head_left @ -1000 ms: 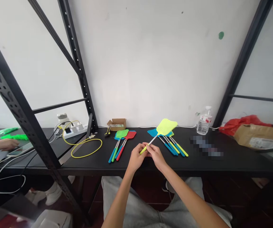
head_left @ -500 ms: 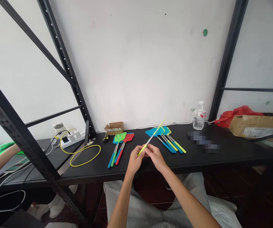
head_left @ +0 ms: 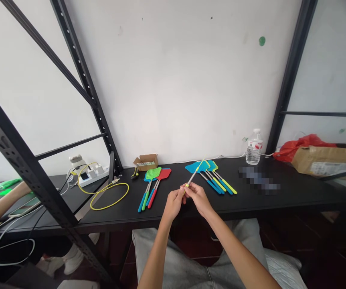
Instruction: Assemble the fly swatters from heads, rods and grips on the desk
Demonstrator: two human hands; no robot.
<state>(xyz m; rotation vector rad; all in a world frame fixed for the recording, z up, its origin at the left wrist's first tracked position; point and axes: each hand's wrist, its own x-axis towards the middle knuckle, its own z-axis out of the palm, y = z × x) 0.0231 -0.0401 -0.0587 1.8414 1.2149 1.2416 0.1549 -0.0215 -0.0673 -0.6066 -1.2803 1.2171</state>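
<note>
Both hands hold one yellow fly swatter (head_left: 195, 173) near its grip, with its metal shaft slanting up to the right and its head seen edge-on. My left hand (head_left: 174, 202) is closed round the grip, which is mostly hidden by fingers. My right hand (head_left: 199, 198) pinches the top of the grip beside it. Left of my hands lie several swatters with blue, green and red handles, among them a green swatter (head_left: 153, 173) and a red swatter (head_left: 164, 173). To the right, several blue and yellow ones are fanned out, a blue swatter (head_left: 194, 166) at their left.
A small open carton (head_left: 146, 161) stands by the wall. A yellow cable (head_left: 109, 196) loops near a power strip (head_left: 94, 176). Rightward are a water bottle (head_left: 253, 147) and a cardboard box (head_left: 326, 161). Another person's arm (head_left: 4, 206) reaches in beyond the black rack post (head_left: 25, 160).
The held swatter has tipped and turned, its tip now lower and further left. My left fingers cover more of its grip. The view has shifted slightly.
</note>
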